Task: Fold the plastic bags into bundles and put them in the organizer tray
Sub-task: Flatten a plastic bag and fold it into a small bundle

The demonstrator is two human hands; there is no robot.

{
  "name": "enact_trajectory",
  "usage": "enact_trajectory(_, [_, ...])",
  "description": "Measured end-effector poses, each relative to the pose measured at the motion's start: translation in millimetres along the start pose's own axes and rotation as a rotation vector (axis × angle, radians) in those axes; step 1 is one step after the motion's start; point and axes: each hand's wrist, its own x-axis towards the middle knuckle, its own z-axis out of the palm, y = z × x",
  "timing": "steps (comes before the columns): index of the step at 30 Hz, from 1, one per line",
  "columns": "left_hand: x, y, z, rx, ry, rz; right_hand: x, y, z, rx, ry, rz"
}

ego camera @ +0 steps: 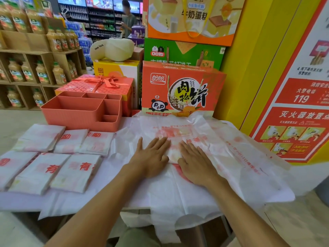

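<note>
Both hands are flat on the job here: the left grip [151,157] and right grip [195,164] are spread, fingers straight, pressing down on a partly folded plastic bag [173,152] in the middle of the bench [17,202] and pinching nothing. Under it lies a loose pile of unfolded bags [178,193], draping over the bench edge at six o'clock. That's where we see the trouble. The film looks slick and springy, so once the palms lift, the fold may puff open. If we push sideways, the sheet beneath could drag along, and the overhanging pile might slide to the floor. Six folded bundles [76,172] sit at nine o'clock, and we can see none in the coral organizer tray [74,120] at ten o'clock. A careless left forearm could scatter them. Air trapped in this fold could leave a fat bundle that fights the tray's narrower compartments.
</note>
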Motion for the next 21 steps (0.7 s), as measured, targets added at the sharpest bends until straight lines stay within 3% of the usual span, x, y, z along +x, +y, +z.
enact_trajectory(4, [-19.0,-2.8,-10.2,-0.027,-0.012,-0.015,-9.0,7.6,-5.4,0.211,0.171,0.090])
enact_trajectory(10, [-71.9,-22.9,-15.3,0.000,0.038,0.017,-20.8,11.7,-9.4,-0.005,0.180,0.030])
enact_trajectory(13, [-91.0,-31.0,-16.8,-0.051,0.068,-0.011,-26.3,11.5,-12.4,-0.149,0.139,0.041])
enact_trajectory(16, [-104.7,-29.4,-11.5,-0.183,0.074,-0.051,-28.9,14.6,-12.9,-0.139,0.059,0.047])
enact_trajectory(21, [-105.1,-31.4,1.8,-0.114,0.111,-0.026,-31.5,22.8,-20.5,-0.099,0.021,0.057])
